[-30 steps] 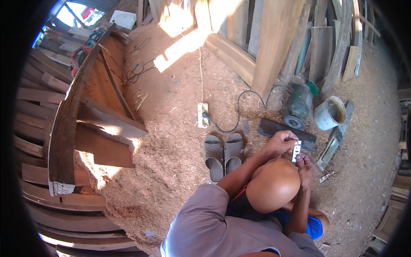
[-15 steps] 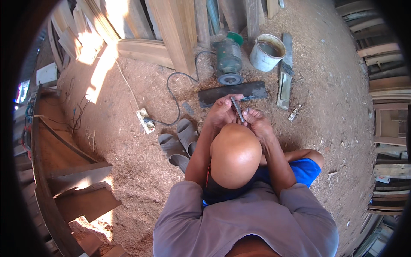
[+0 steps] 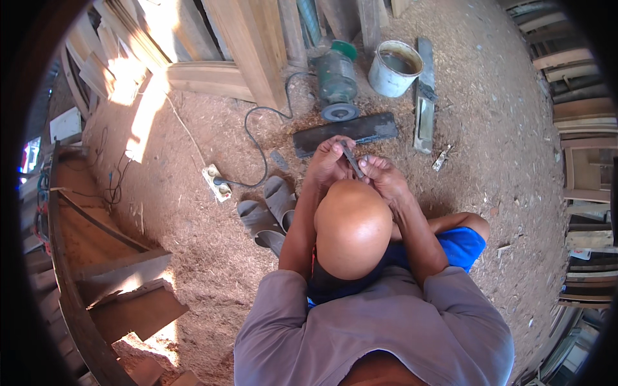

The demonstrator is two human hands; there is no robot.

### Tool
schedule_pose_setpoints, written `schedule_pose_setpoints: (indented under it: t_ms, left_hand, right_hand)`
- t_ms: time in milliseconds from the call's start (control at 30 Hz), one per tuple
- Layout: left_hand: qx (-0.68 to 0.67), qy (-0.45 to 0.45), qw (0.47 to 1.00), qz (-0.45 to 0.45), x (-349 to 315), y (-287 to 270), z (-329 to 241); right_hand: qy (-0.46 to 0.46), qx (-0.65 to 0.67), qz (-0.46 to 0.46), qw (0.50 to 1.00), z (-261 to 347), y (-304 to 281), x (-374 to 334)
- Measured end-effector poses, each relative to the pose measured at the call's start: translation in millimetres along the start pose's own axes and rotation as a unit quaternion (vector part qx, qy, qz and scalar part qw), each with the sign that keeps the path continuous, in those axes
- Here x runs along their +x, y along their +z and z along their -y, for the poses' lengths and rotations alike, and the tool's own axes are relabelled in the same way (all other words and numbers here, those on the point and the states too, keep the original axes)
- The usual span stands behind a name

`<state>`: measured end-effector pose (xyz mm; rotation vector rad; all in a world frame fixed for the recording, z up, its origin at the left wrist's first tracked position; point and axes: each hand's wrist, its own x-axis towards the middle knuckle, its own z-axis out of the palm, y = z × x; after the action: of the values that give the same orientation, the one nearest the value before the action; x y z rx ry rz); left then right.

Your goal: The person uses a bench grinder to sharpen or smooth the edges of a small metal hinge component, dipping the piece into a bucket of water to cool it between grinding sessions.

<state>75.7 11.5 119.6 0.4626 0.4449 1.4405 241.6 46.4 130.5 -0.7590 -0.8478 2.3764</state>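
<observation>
A small, narrow, flat grey metal piece (image 3: 351, 159), its exact kind unclear, is held slantwise between my two hands just beyond my raised knee (image 3: 354, 225). My left hand (image 3: 326, 161) pinches its upper end with the thumb and fingers. On the lower end, my right hand (image 3: 385, 175) closes its thumb and fingers. Part of the left fingers is hidden behind the piece and the knee. Right beyond my hands lies a dark rectangular slab (image 3: 380, 127) on the ground. Behind it a green electric grinder (image 3: 336, 74) lies with its grey round wheel (image 3: 340, 112) facing me.
A white bucket (image 3: 386, 80) with murky liquid stands beside a long narrow board (image 3: 425, 96). The grinder's black cord runs to a socket strip (image 3: 215, 183). Grey sandals (image 3: 261, 222) lie left of my leg. Timber (image 3: 248, 51) leans at the back; stacked wood (image 3: 582, 128) lines the right.
The metal piece has turned slightly, showing more of its flat face, and my hands have shifted a little with it. The view has shifted slightly.
</observation>
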Motion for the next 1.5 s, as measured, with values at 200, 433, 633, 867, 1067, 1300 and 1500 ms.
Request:
schedule_pose_setpoints:
  t_ms: [200,433,633,867,1067,1300,1500]
  left_hand:
    - [-0.021,0.039,0.999,0.021,5,-3,0]
    - [0.343,0.123,0.929,-0.071,6,19,-12]
    - [0.353,0.074,0.928,-0.092,21,23,-29]
    - [0.284,0.084,0.953,0.065,59,54,-45]
    - [0.171,0.092,0.977,0.090,80,48,-29]
    - [0.100,0.046,0.992,0.061,109,59,-13]
    - [0.108,0.005,0.988,0.114,167,138,-8]
  right_hand:
    - [-0.033,-0.049,-0.038,0.998,8,7,-3]
    - [-0.197,-0.361,-0.104,0.905,27,10,-12]
    - [-0.160,-0.248,-0.104,0.950,38,12,-10]
    - [-0.117,0.023,-0.059,0.991,62,17,-13]
    - [-0.165,0.007,-0.088,0.982,75,19,-21]
    - [-0.250,-0.055,-0.079,0.964,108,13,-37]
    - [-0.410,-0.095,-0.087,0.903,166,12,-62]
